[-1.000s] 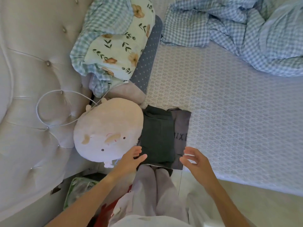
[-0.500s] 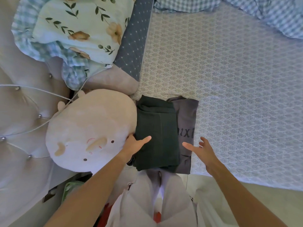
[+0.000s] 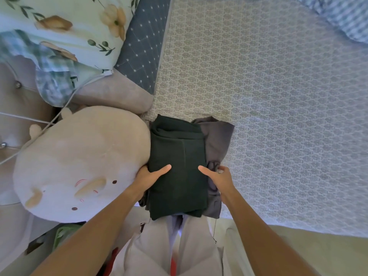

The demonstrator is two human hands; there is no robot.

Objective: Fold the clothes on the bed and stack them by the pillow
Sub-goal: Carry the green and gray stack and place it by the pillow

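Left hand [image 3: 148,176] grips left edge of dark green folded garment [image 3: 178,168]: thumb on top, other fingers hidden at side, beside plush pillow [image 3: 79,162]. Right hand [image 3: 218,177] grips right edge: thumb on top, fingers curled down over grey folded garment [image 3: 217,136] underneath. Stack lies at near edge of bed [image 3: 278,116], touching plush pillow. Farther left: floral pillow [image 3: 69,26], dotted blue pillow [image 3: 143,50].

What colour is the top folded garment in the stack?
Dark green folded garment, clearest in the head view.
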